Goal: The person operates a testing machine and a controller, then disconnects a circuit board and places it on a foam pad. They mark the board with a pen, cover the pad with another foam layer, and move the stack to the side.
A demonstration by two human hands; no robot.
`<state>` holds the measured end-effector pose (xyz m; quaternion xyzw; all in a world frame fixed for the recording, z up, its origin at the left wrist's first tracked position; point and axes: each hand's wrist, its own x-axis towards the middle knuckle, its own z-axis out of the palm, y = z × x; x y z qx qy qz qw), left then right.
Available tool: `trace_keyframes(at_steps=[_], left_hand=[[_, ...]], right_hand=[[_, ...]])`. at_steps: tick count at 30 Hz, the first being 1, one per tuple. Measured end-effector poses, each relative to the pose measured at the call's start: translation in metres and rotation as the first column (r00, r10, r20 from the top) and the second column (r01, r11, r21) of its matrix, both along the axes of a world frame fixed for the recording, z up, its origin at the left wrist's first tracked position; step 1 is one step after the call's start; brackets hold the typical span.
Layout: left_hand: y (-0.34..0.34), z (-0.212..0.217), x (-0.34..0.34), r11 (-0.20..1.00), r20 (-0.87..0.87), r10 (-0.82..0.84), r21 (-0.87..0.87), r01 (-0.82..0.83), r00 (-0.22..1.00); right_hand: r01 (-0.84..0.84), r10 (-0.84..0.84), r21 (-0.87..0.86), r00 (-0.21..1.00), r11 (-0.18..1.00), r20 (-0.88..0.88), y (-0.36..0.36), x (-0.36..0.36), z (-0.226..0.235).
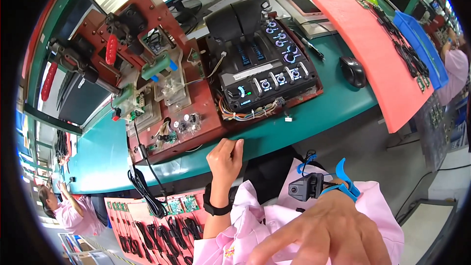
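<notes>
Our left hand (224,161) is curled into a loose fist just off the front edge of the table (338,107); nothing shows in its fingers. Our right hand (328,235) is close to the lens, its fingers loosely spread, but their tips leave the view, so we cannot tell whether they touch or hold anything. On that wrist we wear a blue strap (347,172) and a small camera (304,187).

Beyond our left fist, the black control unit (267,59) sits on the red-brown base (203,110), its wiring bundle (252,114) exposed along the front. We judge a careless forward push by that fist could tug those wires loose, and the dangling strap might snag them.

Left of us, the coiled black cable (147,196) hangs below the table edge; a passing sleeve could catch it and strain its connection. Farther right, the pink board (363,49) overhangs the table, so a bump might tip it.
</notes>
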<state>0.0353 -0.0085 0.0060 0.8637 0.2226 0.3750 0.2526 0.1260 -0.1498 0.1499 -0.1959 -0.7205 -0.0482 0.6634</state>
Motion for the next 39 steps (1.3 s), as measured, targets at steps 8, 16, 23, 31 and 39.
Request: trace_keyframes(at_steps=[8,16,23,31,39], left_hand=[[0.006,0.004,0.001,0.994,0.016,-0.043,0.098,0.041,0.999],[0.000,0.009,-0.002,0.991,0.018,0.018,0.133,-0.020,1.000],[-0.003,0.006,-0.006,0.992,-0.010,0.030,0.121,-0.029,0.999],[0.001,0.005,-0.006,0.992,0.006,0.031,0.120,-0.032,0.999],[0.002,0.005,-0.005,0.993,0.000,0.022,0.118,-0.022,1.000]], right_hand=[[0.564,-0.395,-0.211,0.755,0.798,0.524,0.029,0.034,0.005],[0.886,-0.285,-0.105,0.254,0.451,0.924,0.124,0.092,-0.037],[0.837,-0.082,-0.018,0.075,0.547,0.994,0.135,0.083,-0.028],[0.715,-0.112,0.142,-0.089,0.685,0.990,0.137,0.077,-0.009],[0.890,0.169,-0.199,0.140,0.410,0.976,0.146,0.085,-0.021]])
